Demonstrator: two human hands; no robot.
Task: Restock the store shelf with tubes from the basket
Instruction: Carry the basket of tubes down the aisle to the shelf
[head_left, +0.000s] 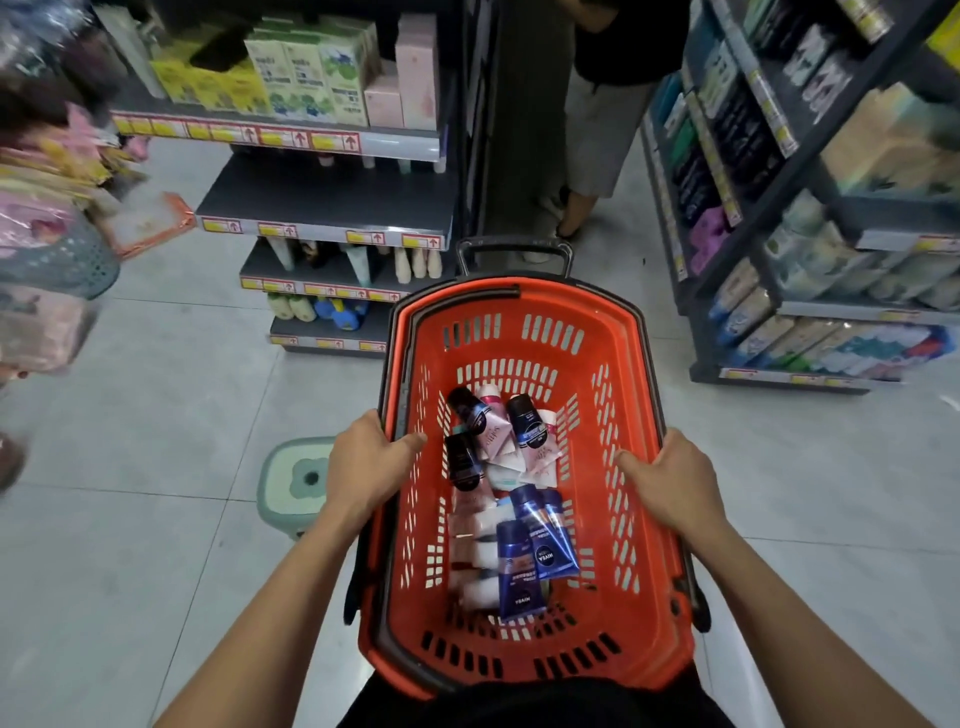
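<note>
You can read "NIVEA" on the two blue tubes (537, 551) at the 6 o'clock end of the orange basket (621, 525); one tube shows the name upside down. Toward 12 o'clock in the basket, a pink tube (496, 434) bears a script word too blurred for you to make out. The yellow-and-red price tags (332, 141) on the shelf edges at 11 o'clock show only upward arrows; their figures are illegible.
</note>
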